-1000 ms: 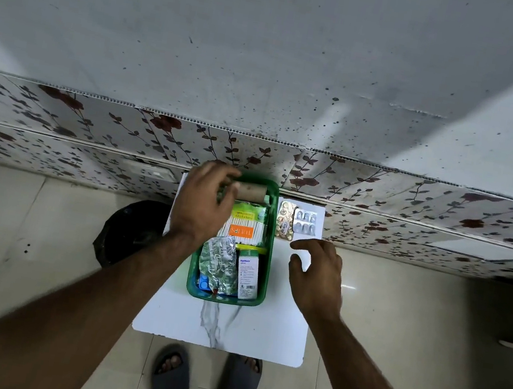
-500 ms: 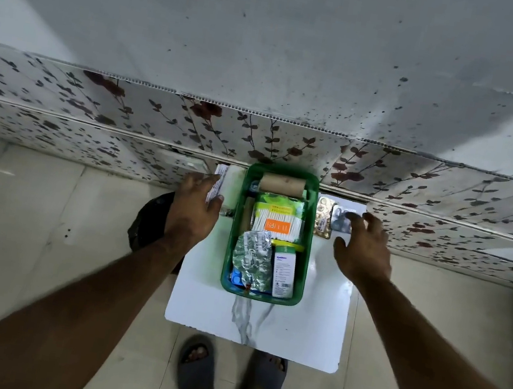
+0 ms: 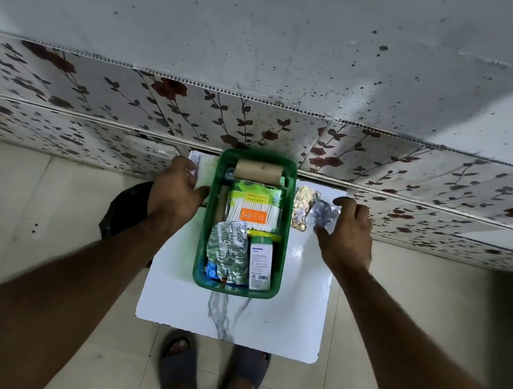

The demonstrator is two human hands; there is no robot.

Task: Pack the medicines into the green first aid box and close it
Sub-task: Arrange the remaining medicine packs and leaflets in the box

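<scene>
- Nearest the camera, a person's feet in grey sandals [image 3: 179,374] are standing on the floor tiles just short of the small white table [image 3: 261,326].
- On that table the green first aid box [image 3: 282,232] is sitting open, no lid in view; it is already holding a white medicine carton [image 3: 260,264], a crumpled foil strip [image 3: 227,250], a cotton-bud pack [image 3: 254,209] and a brown roll [image 3: 258,172] at the far end.
- The left hand [image 3: 178,193] is curling over a small white packet [image 3: 194,161] left of the box; whether it is truly gripping, I cannot tell.
- The right hand [image 3: 348,234] is pinching a silver blister strip [image 3: 322,216] between thumb and fingers; a gold blister strip [image 3: 301,206] is lying beside it, partly underneath.
- Risk, as I judge it: the thin silver strip could be slipping from so light a pinch; dragging it might be nudging the gold strip toward the table's far edge by the floral wall panel [image 3: 95,101].
</scene>
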